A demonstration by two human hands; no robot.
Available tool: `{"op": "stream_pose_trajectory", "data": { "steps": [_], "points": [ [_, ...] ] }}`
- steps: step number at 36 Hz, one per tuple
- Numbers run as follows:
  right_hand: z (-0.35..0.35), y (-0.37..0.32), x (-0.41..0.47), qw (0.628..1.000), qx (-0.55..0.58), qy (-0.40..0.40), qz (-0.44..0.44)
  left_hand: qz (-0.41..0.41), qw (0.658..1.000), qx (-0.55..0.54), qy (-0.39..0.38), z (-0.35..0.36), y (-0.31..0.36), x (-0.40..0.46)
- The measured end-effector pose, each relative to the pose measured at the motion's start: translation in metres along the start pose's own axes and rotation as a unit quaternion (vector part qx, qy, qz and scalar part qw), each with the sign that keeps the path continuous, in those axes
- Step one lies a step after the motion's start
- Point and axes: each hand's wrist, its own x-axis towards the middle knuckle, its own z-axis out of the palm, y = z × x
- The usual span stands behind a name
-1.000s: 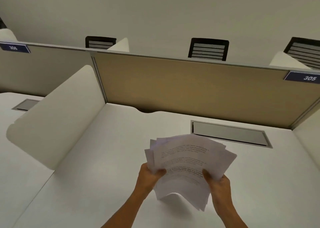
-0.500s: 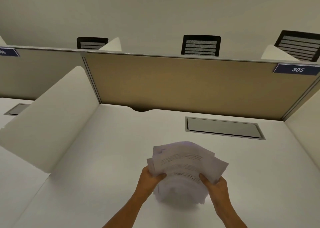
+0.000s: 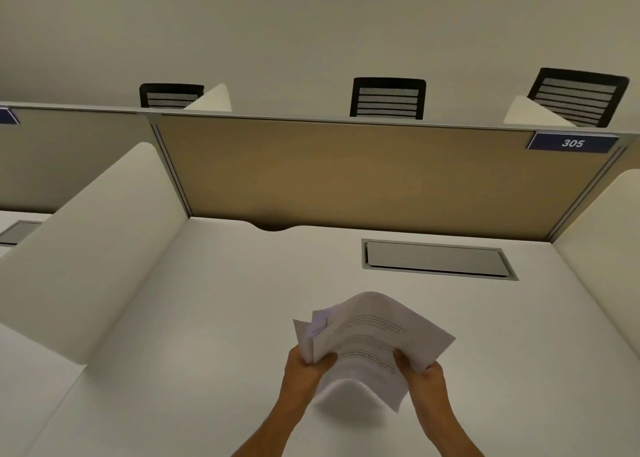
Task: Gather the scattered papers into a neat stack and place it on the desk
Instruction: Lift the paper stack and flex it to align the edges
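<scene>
I see two hands, left hand (image 3: pixel 304 375) and right hand (image 3: pixel 424 380), fingers clamped on one bundle of papers (image 3: pixel 370 342) above the desk (image 3: pixel 194 318); three chairs (image 3: pixel 387 98) stand behind it.

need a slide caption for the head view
Left hand and right hand grip an uneven sheaf of white printed papers above the white cubicle desk.

Both hands (image 3: pixel 367 377) grip papers (image 3: pixel 367 345) (printed) above desk (image 3: pixel 173 318).

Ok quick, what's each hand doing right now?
Left hand: grip closed on the papers, holding their left edge.
Right hand: grip closed on the same papers, holding their right edge.
</scene>
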Motion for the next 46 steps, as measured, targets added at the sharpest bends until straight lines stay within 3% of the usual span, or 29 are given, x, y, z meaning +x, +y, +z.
{"op": "stream_pose_trajectory", "data": {
  "steps": [14, 21, 25, 29, 34, 42, 46],
  "points": [
    [-0.019, -0.002, -0.001, 0.999, -0.012, -0.033, 0.007, 0.039, 0.998, 0.033, 0.026, -0.012, 0.003, -0.001],
    [-0.013, 0.001, -0.002, 0.998, -0.01, -0.059, 0.019, 0.065, 0.997, 0.02, -0.043, 0.007, 0.008, -0.007],
    [-0.014, -0.003, -0.001, 0.999, -0.019, -0.05, 0.005, 0.084, 0.996, 0.02, -0.006, 0.01, 0.013, -0.004],
    [-0.023, -0.011, 0.001, 0.999, -0.019, -0.031, -0.025, 0.073, 0.996, 0.013, 0.042, 0.002, 0.016, 0.002],
    [-0.028, -0.002, 0.001, 0.998, -0.022, -0.052, -0.022, 0.055, 0.997, 0.049, -0.007, -0.007, 0.012, 0.005],
    [-0.017, -0.005, -0.001, 0.998, -0.014, -0.037, -0.042, 0.017, 0.998, 0.049, 0.041, -0.013, 0.01, 0.008],
    [-0.017, -0.004, 0.0, 0.999, -0.005, -0.035, -0.042, 0.018, 0.999, 0.025, 0.025, -0.009, 0.013, 0.005]
  ]
}}
